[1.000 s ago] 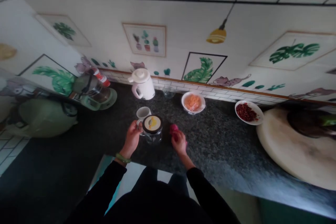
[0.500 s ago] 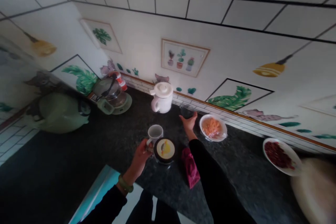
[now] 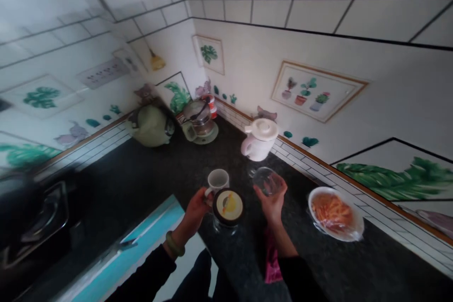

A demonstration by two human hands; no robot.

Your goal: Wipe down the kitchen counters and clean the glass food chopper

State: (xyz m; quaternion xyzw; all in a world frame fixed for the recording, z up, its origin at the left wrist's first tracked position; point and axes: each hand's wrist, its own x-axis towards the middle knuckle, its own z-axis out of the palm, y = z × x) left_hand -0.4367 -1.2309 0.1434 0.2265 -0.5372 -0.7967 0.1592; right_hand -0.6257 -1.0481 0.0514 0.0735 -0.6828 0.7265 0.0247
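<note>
My feed shows a dark countertop [image 3: 166,165] around the lidded jar [image 3: 228,206], a white pitcher [image 3: 262,140] behind it. Just beside the jar is a mug [image 3: 218,179]; the left hand [image 3: 194,210] curls by its handle, gripping or not I can't tell. Right of the jar, the right hand [image 3: 274,204] grips a clear glass cup [image 3: 264,178].

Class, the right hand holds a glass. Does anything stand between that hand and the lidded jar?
Nothing visible does: only counter shows between the right hand and the jar. The mug, beyond the jar, and the pink packet, nearer the person, lie outside that gap.
</note>
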